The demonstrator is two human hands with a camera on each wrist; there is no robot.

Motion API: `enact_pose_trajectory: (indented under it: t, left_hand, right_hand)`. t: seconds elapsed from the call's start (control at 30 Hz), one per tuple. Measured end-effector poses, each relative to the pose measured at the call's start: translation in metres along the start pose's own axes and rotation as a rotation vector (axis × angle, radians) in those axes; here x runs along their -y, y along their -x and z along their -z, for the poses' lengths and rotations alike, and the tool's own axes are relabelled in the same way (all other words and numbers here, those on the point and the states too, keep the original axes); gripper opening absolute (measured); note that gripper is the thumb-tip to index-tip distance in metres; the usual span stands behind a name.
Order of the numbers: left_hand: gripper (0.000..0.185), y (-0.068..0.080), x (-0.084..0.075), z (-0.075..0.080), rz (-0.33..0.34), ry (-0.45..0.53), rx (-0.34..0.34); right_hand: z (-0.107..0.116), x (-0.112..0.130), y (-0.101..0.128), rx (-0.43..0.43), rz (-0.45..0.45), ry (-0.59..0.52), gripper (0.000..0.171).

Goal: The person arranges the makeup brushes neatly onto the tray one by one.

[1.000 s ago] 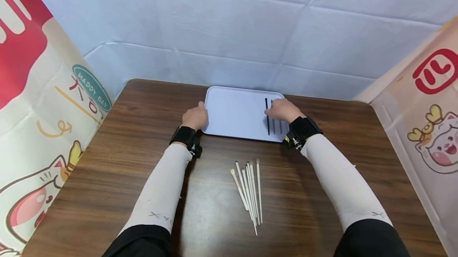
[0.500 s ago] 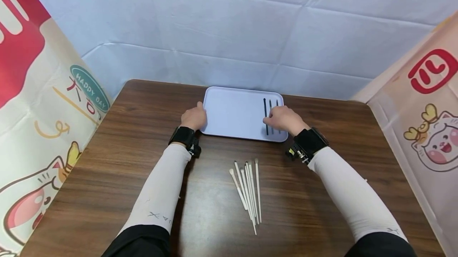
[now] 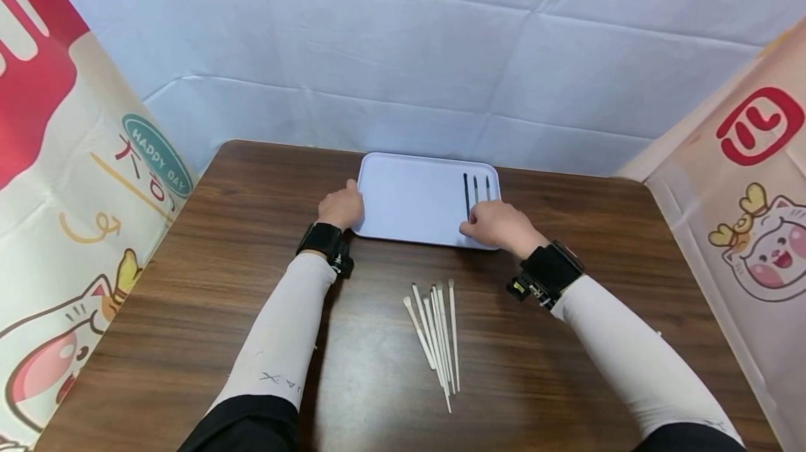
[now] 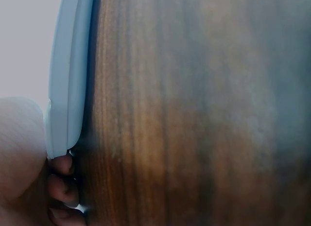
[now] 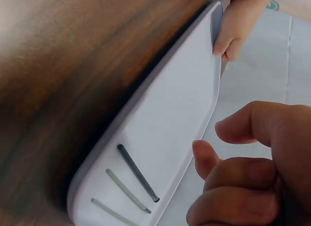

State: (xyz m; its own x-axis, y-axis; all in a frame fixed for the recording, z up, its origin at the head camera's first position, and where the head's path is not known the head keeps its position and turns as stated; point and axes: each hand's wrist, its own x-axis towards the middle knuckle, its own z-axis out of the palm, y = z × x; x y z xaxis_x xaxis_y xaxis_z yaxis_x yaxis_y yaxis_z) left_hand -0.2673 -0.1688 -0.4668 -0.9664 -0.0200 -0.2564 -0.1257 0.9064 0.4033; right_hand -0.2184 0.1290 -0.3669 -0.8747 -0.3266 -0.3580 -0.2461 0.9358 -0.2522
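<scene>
A white rectangular tray (image 3: 409,194) lies at the far side of the table. My left hand (image 3: 341,208) grips its left end, thumb on the rim and fingertips (image 4: 60,187) tucked below it. At the tray's right end, three slim sticks rest side by side: a dark one (image 5: 138,173) and two greyish-green ones (image 5: 127,191). They look like thin brushes. My right hand (image 3: 502,227) hovers over their near ends, hiding them in the head view. Its fingers are loosely bent, thumb and forefinger apart with nothing between them in the right wrist view.
Several pale thin sticks with brush-like tips (image 3: 443,340) lie fanned out on the brown wooden table (image 3: 264,256), nearer to me than the tray. A white cloth (image 3: 409,53) hangs behind the table, and printed cloths (image 3: 743,242) stand at both sides.
My right hand has drawn back toward me along the tray's right end, uncovering the far ends of the slim sticks. My left hand stays at the tray's left edge.
</scene>
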Motion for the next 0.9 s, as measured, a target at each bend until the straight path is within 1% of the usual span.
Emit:
enact_pose_trajectory:
  t: [0.2, 0.43, 0.63, 0.9]
  left_hand:
    - [0.037, 0.000, -0.002, -0.001, -0.003, 0.004, 0.008]
    - [0.037, 0.000, -0.001, 0.000, 0.004, 0.011, 0.004]
    - [0.036, 0.001, -0.001, 0.001, 0.009, 0.007, 0.002]
    - [0.038, -0.001, 0.000, 0.001, 0.004, 0.000, 0.010]
  right_hand:
    - [-0.007, -0.001, 0.012, -0.020, 0.021, 0.018, 0.042]
    - [-0.014, 0.000, 0.017, -0.031, 0.012, 0.027, 0.036]
    - [-0.016, 0.001, 0.021, -0.024, 0.018, 0.046, 0.035]
    - [-0.024, 0.003, 0.031, -0.004, 0.025, 0.042, 0.034]
